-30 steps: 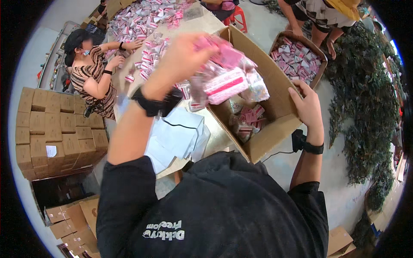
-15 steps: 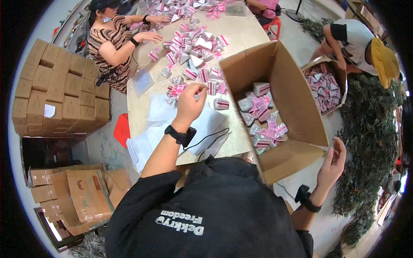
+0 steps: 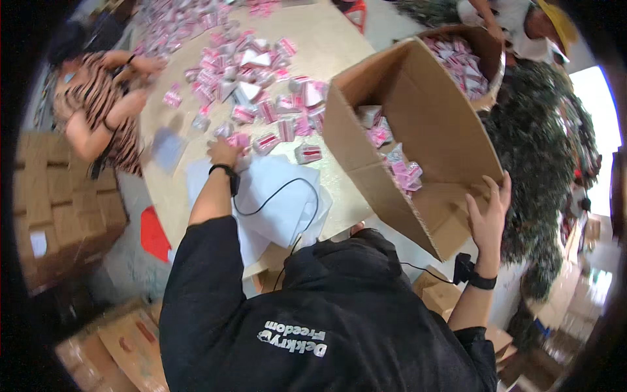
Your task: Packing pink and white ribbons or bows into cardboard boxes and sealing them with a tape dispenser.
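Note:
Small wrapped wedges, shaped like cake slices with pink and white stripes, lie in a loose pile (image 3: 251,65) on the table. My left hand (image 3: 223,153) is low over the near edge of this pile, beside a pink packet (image 3: 240,140). Its fingers look stretched out, slightly blurred, with no grip on a packet visible. To the right stands a large open cardboard box (image 3: 450,117), tilted in view, with several of the wedge packets (image 3: 401,168) inside. My right hand (image 3: 490,212) rests at the box's near right rim, fingers spread.
White sheets (image 3: 277,196) and a black cable (image 3: 261,202) lie on the table (image 3: 349,196) before me. A person in a striped top (image 3: 98,111) reaches over the left side. Another person in a yellow hat (image 3: 558,26) is beside a filled carton (image 3: 493,88). Stacked cartons (image 3: 68,202) stand left.
My view has shifted. My left hand has gone down and left to the packets near the sheets. My right hand has come up to the box rim from a spot apart from it.

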Motion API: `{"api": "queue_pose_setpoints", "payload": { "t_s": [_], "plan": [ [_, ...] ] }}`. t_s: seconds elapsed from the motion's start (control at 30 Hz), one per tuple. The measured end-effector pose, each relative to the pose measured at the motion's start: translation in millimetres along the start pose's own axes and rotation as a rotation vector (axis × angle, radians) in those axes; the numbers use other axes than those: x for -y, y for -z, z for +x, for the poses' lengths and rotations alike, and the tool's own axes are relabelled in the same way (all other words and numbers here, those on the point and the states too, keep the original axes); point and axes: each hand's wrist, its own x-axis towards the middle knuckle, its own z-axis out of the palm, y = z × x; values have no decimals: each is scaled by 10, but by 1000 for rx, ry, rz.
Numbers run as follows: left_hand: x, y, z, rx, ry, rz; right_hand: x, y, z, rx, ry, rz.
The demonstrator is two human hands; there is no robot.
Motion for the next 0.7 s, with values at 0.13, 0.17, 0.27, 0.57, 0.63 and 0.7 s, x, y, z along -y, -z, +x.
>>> {"api": "queue_pose_setpoints", "payload": {
  "t_s": [0.13, 0.17, 0.27, 0.57, 0.63, 0.7],
  "plan": [
    [-589, 99, -310, -15, 178, 78, -10, -31, -32, -17, -66, -70],
    [-584, 169, -316, 29, 217, 59, 24, -31, -18, -9, -93, -52],
    [-167, 147, -50, 47, 213, 134, 123, -42, 21, 3, -108, -35],
    [131, 447, 92, -74, -130, -167, -12, -47, 30, 1, -125, 37],
    [265, 548, 136, -145, -175, -189, -61, -74, 36, -21, -93, 54],
    [176, 734, 113, -214, -234, -344, -74, -57, 39, -19, -97, 51]
  ]
}}
